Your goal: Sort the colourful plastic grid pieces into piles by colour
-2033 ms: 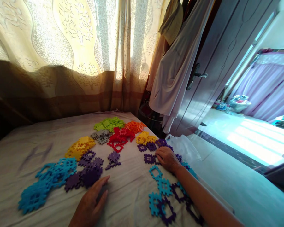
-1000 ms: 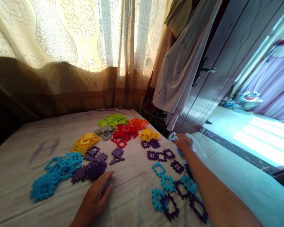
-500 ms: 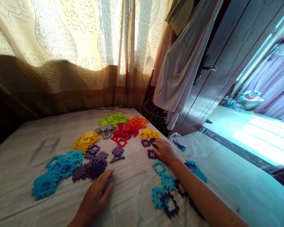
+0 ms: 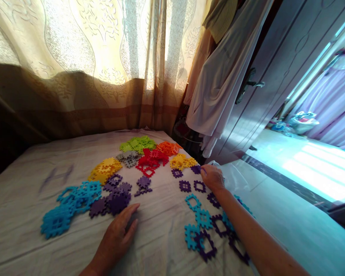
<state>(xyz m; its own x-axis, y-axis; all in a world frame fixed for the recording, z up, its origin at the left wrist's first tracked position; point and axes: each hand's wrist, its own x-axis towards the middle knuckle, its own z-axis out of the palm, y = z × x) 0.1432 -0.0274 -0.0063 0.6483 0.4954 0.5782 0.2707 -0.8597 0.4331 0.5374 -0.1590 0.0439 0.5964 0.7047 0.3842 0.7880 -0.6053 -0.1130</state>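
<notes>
- A patterned yellow curtain (image 4: pixel 109 97) hung behind a surface spread with a pale, creased cloth (image 4: pixel 158 234); a dark H-shaped mark (image 4: pixel 57 175) showed on the cloth's left part.
- To the right, clothes (image 4: pixel 215 92) and a cap (image 4: pixel 220 21) hung beside a door (image 4: pixel 271 69) with a metal handle.
- Toothed plastic pieces lay sorted by colour. At the far end were a green pile (image 4: pixel 138 144), an orange pile (image 4: pixel 169 147), a red pile (image 4: pixel 151 159) and a grey pile (image 4: pixel 128 158).
- On the left, a yellow pile (image 4: pixel 105 170) lay beyond a blue pile (image 4: pixel 74 203) and a purple pile (image 4: pixel 116 200).
- The left hand (image 4: pixel 115 237) rested on the cloth, fingers extended and thumb spread away from them, with nothing in its grasp, just beside the purple pile.
- The right hand (image 4: pixel 213 178) was at the right edge, fingers bent, fingertips at a dark purple piece (image 4: pixel 195 169); whether they gripped it or only touched it could not be made out.
- That piece lay just in front of a smaller yellow heap (image 4: pixel 182 161).
- Nearer, purple frames and light blue pieces (image 4: pixel 203 218) lay scattered, some overlapping, partly hidden by the right forearm.
- A clear plastic bag (image 4: pixel 234 176) was beyond the right hand.
</notes>
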